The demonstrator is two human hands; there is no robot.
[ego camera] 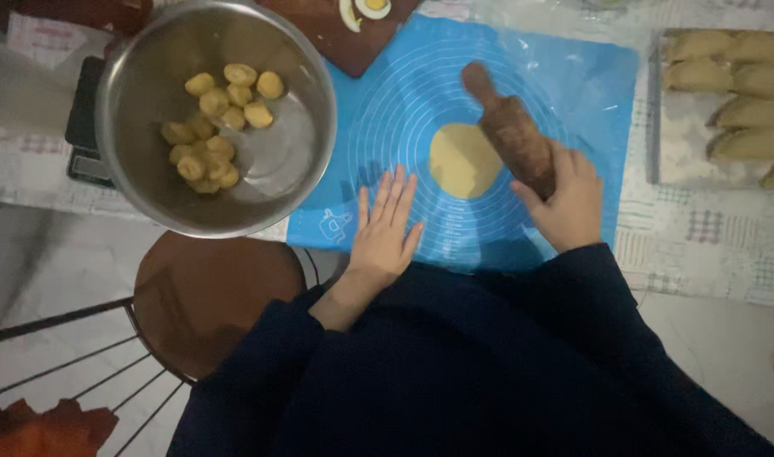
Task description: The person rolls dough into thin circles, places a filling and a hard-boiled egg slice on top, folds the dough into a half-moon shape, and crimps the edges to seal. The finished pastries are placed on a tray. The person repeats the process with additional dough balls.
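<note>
1. The right hand (570, 203) is wrapped around the near end of a brown wooden rolling pin (510, 131), which angles away from the wrist.
2. The left hand (384, 228) lies flat and holds nothing — fingers spread on the blue mat (404, 110).
3. Just beside the gripped pin sits a pale, flattened dough disc (461, 159).
4. Well left of both hands — a steel bowl (142, 93) of dough balls (214, 127).

You have one view only, from the camera on your head. It looks almost straight down, close over the table edge, so your arms rise from the bottom of the picture and the mat (573, 85) fills the upper middle.
</note>
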